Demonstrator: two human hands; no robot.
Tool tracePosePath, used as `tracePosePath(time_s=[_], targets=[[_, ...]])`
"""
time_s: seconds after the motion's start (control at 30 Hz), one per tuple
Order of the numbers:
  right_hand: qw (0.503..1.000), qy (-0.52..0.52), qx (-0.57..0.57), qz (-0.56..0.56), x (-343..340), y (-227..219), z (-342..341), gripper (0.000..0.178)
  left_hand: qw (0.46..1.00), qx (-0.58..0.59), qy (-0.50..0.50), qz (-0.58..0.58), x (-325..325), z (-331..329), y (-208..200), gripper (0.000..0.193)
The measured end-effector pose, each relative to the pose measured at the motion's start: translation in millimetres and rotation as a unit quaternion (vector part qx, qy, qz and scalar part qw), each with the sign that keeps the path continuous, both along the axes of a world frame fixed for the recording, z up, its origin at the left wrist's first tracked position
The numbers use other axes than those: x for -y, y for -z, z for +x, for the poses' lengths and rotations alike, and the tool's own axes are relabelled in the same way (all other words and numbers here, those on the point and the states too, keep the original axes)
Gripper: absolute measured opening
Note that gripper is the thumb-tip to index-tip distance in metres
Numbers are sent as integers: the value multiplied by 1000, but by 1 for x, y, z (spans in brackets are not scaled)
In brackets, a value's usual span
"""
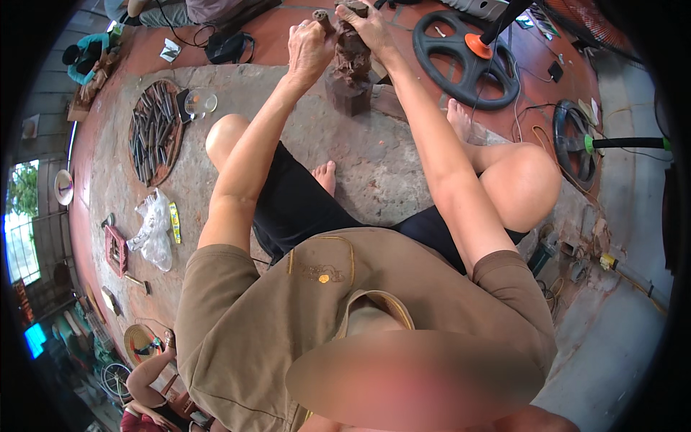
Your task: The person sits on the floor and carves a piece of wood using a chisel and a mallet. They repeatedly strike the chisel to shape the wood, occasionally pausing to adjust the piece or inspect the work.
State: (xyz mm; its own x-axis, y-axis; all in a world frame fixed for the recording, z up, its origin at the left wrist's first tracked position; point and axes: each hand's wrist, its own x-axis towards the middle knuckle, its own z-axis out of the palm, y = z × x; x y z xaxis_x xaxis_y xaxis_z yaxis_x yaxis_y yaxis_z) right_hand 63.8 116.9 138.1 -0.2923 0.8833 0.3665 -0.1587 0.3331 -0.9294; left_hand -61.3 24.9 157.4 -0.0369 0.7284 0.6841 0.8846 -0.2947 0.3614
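A dark brown wood carving [350, 63] stands upright on its block-like base on the stone slab, straight ahead between my feet. My left hand [309, 52] is closed against its left side, at a knobbed brown piece [322, 19] that sticks up above the fist. Whether that piece belongs to the carving I cannot tell. My right hand [368, 30] grips the carving's upper right, with thumb and fingers bent over the top. The picture's upper edge cuts off part of the top. No tool shows clearly in either hand.
Left on the slab [245, 86] lie a round tray [176, 135] of chisel-like rods, a clear cup [204, 103], a plastic bag [155, 232] and a hammer [135, 283]. Fan bases [432, 61] and cables stand right. Other people [90, 57] sit far left and lower left.
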Motion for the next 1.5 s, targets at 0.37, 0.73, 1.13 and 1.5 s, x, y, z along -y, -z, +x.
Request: tracePosePath(time_s=[0.37, 0.73, 1.13, 1.5], targets=[[995, 46, -64, -53, -28, 15, 17, 49, 992, 70, -33, -99, -1, -27, 6, 24], [990, 5, -70, -120, -20, 2, 27, 38, 987, 128, -30, -89, -12, -5, 3, 24], [989, -71, -33, -129, -9, -15, 28, 23, 990, 114, -43, -69, 0, -2, -17, 28], [988, -112, -40, -101, -1, -18, 28, 22, 988, 135, -24, -65, 0, -1, -18, 28]])
